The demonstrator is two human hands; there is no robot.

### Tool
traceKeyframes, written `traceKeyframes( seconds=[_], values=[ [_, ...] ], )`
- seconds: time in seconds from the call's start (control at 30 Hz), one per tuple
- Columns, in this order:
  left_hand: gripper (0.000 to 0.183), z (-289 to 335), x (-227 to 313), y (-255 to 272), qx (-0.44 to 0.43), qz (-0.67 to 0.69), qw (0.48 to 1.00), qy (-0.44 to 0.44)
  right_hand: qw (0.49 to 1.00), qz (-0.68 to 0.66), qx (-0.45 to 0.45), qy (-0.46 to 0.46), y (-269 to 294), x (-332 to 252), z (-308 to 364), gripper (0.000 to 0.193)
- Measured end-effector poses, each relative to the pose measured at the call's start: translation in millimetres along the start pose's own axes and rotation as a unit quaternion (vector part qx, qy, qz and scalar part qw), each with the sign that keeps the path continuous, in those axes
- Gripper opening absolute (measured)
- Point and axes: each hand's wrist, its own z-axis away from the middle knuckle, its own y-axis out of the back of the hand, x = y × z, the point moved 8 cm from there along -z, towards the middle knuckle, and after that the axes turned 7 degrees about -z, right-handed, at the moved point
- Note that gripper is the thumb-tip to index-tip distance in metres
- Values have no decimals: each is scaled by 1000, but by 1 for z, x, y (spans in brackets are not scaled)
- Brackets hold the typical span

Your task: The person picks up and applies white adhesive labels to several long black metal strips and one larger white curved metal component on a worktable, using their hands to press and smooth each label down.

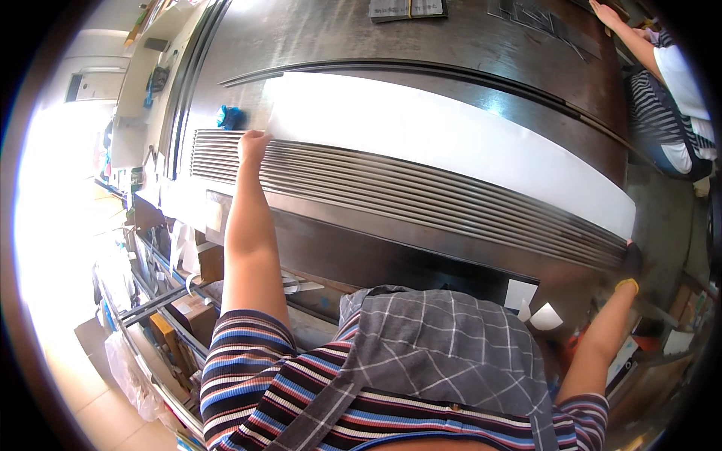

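Note:
A long white sheet stretches across the dark table. My left hand is closed, its fingers pinched at the sheet's near left corner. Far to the right, my right hand is at the near right corner, with a dark covering over it and a yellow band at the wrist. Its fingertips meet the sheet there, but most of its fingers are dark and hard to make out. Along the sheet's near edge runs a row of long, thin metallic strips, lying parallel; my left hand is over their left part.
A small blue crumpled item lies beyond my left hand. Dark bars run behind the sheet; a bundle of grey cards sits farther back. Another person stands at the far right. Below the table's left are a rack and boxes.

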Motion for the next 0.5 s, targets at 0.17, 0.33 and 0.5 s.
traceKeyframes(
  seconds=[0.17, 0.33, 0.5],
  values=[
    [33, -2, -8, -3, 13, -22, 1000, -10, 997, -69, -37, -26, 5, 16, -15, 26],
    [33, -1, -9, -5, 21, -48, 998, -19, 999, 30, -40, -15, 13, 19, -30, 28],
    [31, 42, 53, -3, 77, -167, 983, -9, 943, 268, 12, 196, 26, 0, -27, 42]
  ],
)
